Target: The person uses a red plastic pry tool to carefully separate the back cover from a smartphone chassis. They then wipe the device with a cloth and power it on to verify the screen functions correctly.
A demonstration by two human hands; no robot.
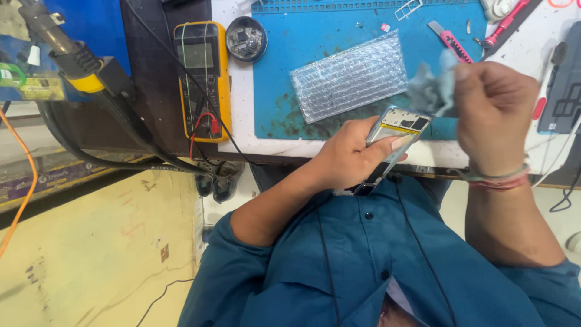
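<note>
Gripping an opened phone frame, the left hand has its fingers wrapped round the lower part and its thumb laid along the near edge, so the frame tilts up just above the table's front edge. Inside the frame a yellow patch and dark parts show near the top. Close to the right of it, the right hand is closed in a fist on a crumpled grey cloth, which hangs just above and beside the frame's top end; whether cloth and frame touch cannot be told, as the cloth is blurred. A band of threads circles the right wrist.

Far to the left, a hot-air tool with a yellow collar and thick black hose hangs over the table's dark side. Next comes a yellow multimeter lying flat, its red and black leads curling at its lower end. Just right of it sits a round dark dish with small parts inside. A blue work mat, stained along its lower edge, covers the middle of the table, and a silvery bubble-wrap pouch lies on it at a slant. Further right, a pink utility knife rests near the mat's upper right part, behind the right hand. Below, the person's teal shirt fills the foreground.
</note>
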